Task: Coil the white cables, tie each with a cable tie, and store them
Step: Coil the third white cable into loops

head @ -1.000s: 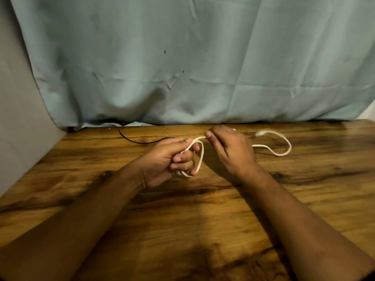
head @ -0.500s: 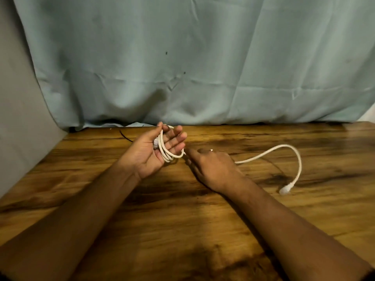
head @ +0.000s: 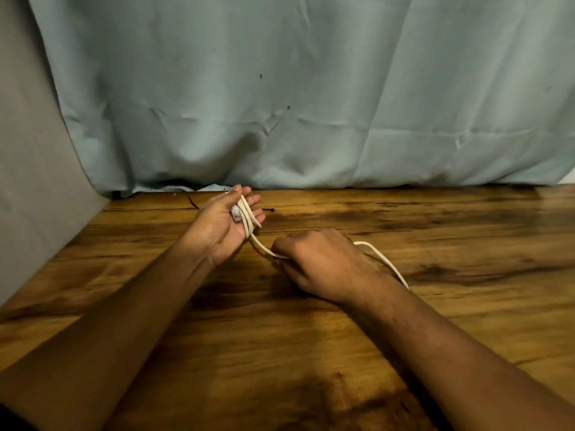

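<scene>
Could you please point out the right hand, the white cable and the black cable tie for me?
right hand (head: 323,262), head view: back of the hand.
white cable (head: 260,245), head view: stretch leading into the right hand.
black cable tie (head: 193,203), head view: its left visible end.

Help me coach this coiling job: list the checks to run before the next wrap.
1. Loops of the white cable sit round the straight fingers of the left hand: ok.
2. The connector lies in that palm: ok.
3. The right hand grips the running strand: ok.
4. Tail free of snags: cannot tell, its end is hidden.
5. Tie within reach: cannot tell; a thin black strip lies on the table behind the left hand.
</scene>
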Demonstrator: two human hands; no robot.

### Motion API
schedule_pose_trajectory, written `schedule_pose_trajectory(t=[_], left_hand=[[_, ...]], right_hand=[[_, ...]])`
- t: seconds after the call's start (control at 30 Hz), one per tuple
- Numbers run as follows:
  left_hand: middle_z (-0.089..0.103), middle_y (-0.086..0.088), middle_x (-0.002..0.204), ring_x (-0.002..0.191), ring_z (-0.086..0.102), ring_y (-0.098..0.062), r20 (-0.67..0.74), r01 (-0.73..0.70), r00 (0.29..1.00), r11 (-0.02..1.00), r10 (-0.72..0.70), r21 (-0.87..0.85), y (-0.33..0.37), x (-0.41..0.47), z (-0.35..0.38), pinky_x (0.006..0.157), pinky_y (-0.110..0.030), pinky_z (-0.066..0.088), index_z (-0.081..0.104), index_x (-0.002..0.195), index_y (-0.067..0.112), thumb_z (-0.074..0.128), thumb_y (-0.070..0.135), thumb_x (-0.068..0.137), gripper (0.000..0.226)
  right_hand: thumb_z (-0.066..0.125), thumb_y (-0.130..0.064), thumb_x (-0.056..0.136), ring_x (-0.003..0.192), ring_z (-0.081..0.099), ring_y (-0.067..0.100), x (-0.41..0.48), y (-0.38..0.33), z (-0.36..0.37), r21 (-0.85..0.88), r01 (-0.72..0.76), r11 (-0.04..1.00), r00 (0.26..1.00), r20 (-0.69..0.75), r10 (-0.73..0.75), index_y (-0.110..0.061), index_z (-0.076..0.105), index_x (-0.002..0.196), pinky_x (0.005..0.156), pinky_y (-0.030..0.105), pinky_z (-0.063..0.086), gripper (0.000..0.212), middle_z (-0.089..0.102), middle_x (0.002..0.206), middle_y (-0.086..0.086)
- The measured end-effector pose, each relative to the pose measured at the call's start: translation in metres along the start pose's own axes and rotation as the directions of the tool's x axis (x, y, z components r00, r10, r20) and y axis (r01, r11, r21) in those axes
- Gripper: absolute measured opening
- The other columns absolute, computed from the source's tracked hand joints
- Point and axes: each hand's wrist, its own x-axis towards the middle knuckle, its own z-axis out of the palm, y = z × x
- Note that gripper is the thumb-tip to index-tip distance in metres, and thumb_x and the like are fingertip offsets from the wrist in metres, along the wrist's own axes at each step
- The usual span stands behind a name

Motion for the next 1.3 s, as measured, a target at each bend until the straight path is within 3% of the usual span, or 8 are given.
schedule_pose_trajectory(t=[0.27,0.5,0.6,0.7,0.83,0.97,1.1,1.3], left_hand=[[0.066,-0.018,0.112,0.097,0.062,-0.022,0.135,-0.100,0.989,0.921,0.052,0.376,-0.012,-0.003,-0.008,0.082,-0.033,0.048,0.067,0.095,0.008,0.049,0.017,0.106,0.023],[0.074,-0.022,0.107,0.103,0.070,-0.027,0.320,-0.153,0.946,0.819,-0.040,0.554,-0.020,-0.009,-0.002,0.098,-0.038,0.048,0.066,0.114,0.001,0.043,0.013,0.108,0.027],[0.076,-0.022,0.083,0.091,0.075,-0.031,0.334,-0.157,0.939,0.765,-0.080,0.625,-0.018,-0.014,0.000,0.088,-0.040,0.051,0.059,0.105,0.002,0.040,0.017,0.109,0.024],[0.063,-0.008,0.056,0.072,0.074,-0.030,0.333,-0.168,0.940,0.741,-0.078,0.650,-0.019,-0.018,0.001,0.068,-0.038,0.046,0.058,0.097,0.005,0.038,0.018,0.110,0.028],[0.044,-0.003,0.052,0.047,0.050,-0.019,0.415,-0.141,0.902,0.827,-0.118,0.543,-0.025,-0.028,0.009,0.079,-0.044,0.050,0.058,0.096,0.005,0.039,0.021,0.109,0.028],[0.032,0.004,0.054,0.041,0.030,-0.008,0.488,-0.064,0.858,0.910,-0.159,0.409,-0.026,-0.041,0.027,0.053,-0.029,0.037,0.053,0.094,0.007,0.037,0.022,0.109,0.027],[0.030,0.007,0.053,0.039,0.025,-0.004,0.520,0.008,0.836,0.952,-0.174,0.306,-0.027,-0.044,0.033,0.046,-0.023,0.030,0.052,0.090,0.009,0.039,0.021,0.108,0.025],[0.033,0.011,0.049,0.036,0.029,-0.001,0.509,0.128,0.850,0.991,-0.132,0.042,-0.022,-0.036,0.031,0.044,-0.020,0.037,0.052,0.089,0.012,0.042,0.024,0.104,0.021]], right_hand=[[0.048,-0.039,0.096,0.079,0.066,0.022,0.000,0.004,-0.017,-0.039,0.049,0.998,0.979,-0.196,-0.056,-0.021,0.073,0.106,0.064,0.030,0.048,0.032,0.068,0.096,0.000],[0.044,-0.041,0.104,0.091,0.061,0.027,-0.004,0.028,-0.018,0.031,-0.062,0.998,0.933,-0.354,0.069,-0.019,0.075,0.122,0.077,0.039,0.043,0.042,0.067,0.103,0.006],[0.062,-0.019,0.098,0.092,0.062,0.029,-0.006,0.040,-0.011,0.014,-0.104,0.994,0.894,-0.437,0.100,-0.017,0.074,0.124,0.074,0.041,0.050,0.029,0.067,0.104,0.008],[0.064,-0.020,0.100,0.088,0.062,0.029,-0.008,0.047,-0.008,0.072,-0.172,0.983,0.850,-0.493,0.185,-0.015,0.073,0.124,0.070,0.041,0.052,0.027,0.065,0.102,0.008],[0.056,-0.032,0.104,0.085,0.063,0.030,-0.012,0.058,-0.004,0.128,-0.292,0.948,0.812,-0.490,0.317,-0.017,0.071,0.126,0.069,0.040,0.052,0.030,0.062,0.098,0.009],[0.044,-0.046,0.106,0.093,0.064,0.026,-0.017,0.064,0.005,0.181,-0.431,0.884,0.811,-0.352,0.467,-0.030,0.067,0.118,0.074,0.041,0.054,0.030,0.067,0.102,-0.001],[0.043,-0.045,0.107,0.087,0.063,0.020,-0.016,0.060,0.008,0.155,-0.449,0.880,0.836,-0.276,0.475,-0.028,0.066,0.107,0.068,0.034,0.044,0.029,0.070,0.094,-0.005],[0.036,-0.048,0.105,0.084,0.069,0.030,-0.013,0.051,0.015,0.138,-0.372,0.918,0.918,-0.096,0.386,-0.029,0.062,0.115,0.075,0.039,0.054,0.034,0.073,0.091,0.003]])
